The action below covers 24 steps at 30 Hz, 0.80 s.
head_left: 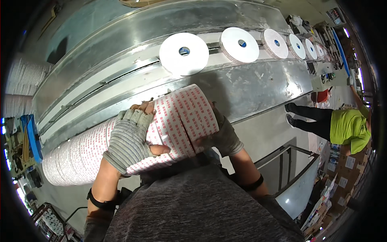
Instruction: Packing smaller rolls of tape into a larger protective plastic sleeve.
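A long row of wide tape rolls, white with red print, lies on its side along the near edge of the metal conveyor table. My left hand, in a grey fingerless glove, grips the rolls near the row's right end, fingers over the top and thumb on the near side. My right hand, gloved alike, holds the end tape roll by its outer face, its fingers partly hidden behind it. A narrow dark gap shows between this roll and its neighbour.
Flat white rolls with blue cores sit in a line on the conveyor table, running right. A person in a yellow-green shirt stands at the far right. A dark metal frame is at my right, cardboard boxes beyond it.
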Each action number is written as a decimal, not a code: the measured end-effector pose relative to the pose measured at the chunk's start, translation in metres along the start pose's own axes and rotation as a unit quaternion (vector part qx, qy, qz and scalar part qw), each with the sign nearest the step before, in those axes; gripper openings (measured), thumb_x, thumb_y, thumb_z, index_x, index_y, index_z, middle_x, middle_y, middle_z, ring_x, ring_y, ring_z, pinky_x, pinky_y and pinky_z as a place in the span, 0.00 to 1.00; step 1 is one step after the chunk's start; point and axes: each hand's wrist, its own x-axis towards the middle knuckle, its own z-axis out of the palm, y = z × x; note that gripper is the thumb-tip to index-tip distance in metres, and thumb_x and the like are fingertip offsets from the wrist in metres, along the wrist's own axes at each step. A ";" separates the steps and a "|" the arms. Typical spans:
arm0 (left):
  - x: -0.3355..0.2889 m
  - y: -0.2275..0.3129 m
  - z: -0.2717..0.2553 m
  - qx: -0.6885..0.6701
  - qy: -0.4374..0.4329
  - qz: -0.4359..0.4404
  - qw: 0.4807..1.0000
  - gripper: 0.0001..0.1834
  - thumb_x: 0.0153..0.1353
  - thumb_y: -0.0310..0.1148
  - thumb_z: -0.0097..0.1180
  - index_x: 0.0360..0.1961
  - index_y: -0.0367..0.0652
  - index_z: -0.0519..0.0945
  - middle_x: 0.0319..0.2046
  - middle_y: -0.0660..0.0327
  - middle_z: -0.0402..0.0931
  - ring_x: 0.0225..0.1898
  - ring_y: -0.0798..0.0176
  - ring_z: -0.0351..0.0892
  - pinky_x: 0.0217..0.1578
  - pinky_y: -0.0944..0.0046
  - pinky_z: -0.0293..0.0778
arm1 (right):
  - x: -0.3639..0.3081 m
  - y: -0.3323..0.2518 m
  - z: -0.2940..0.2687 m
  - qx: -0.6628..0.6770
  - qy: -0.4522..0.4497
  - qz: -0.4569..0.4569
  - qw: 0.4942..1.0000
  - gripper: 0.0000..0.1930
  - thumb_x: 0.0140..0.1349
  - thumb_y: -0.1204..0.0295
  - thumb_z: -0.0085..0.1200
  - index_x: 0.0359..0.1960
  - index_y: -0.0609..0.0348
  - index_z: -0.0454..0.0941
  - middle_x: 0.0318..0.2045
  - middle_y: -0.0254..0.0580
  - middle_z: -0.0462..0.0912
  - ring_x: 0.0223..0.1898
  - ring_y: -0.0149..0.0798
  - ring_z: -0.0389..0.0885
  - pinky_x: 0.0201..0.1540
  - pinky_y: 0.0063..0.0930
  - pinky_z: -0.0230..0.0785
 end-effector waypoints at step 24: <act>0.083 -0.032 -0.060 -0.507 0.112 -0.116 0.847 0.53 0.38 0.41 0.77 0.65 0.37 0.63 0.55 0.51 0.73 0.57 0.59 0.73 0.56 0.60 0.71 | 0.143 -0.028 0.012 0.292 0.063 0.013 0.954 0.29 0.53 0.74 0.55 0.60 0.59 0.66 0.42 0.37 0.77 0.41 0.28 0.77 0.43 0.25 0.72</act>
